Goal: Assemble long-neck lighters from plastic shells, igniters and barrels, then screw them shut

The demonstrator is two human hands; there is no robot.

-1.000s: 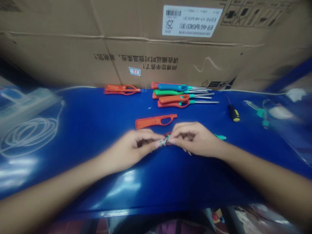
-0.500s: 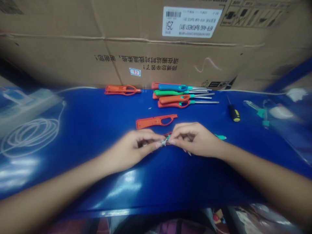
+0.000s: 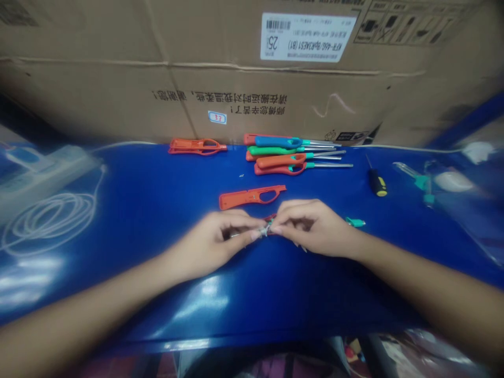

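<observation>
My left hand (image 3: 222,236) is closed, thumb and forefinger pinching a small pale lighter part (image 3: 264,230) with thin bits sticking out. My right hand (image 3: 311,226) meets it from the other side, its fingers pinched at the same spot; what exactly they grip is too small and covered to tell. Just behind the fingertips shows a sliver of a red piece (image 3: 271,217), mostly hidden by the hands. Beyond them an orange lighter handle half (image 3: 240,198) lies flat. A green plastic piece with a pale tip (image 3: 355,222) rests to the right of my right hand.
Several finished-looking stick lighters (image 3: 281,164) lie stacked by the cardboard box (image 3: 118,100). Another orange handle shell (image 3: 189,146) is left of them. A screwdriver (image 3: 378,184) and green-and-clear parts (image 3: 421,182) lie right. On the left are a coiled white cable (image 3: 51,220) and a power strip (image 3: 59,168).
Almost nothing differs. The fingertips have shifted very slightly around the small pale part, and the camera view has moved a touch.
</observation>
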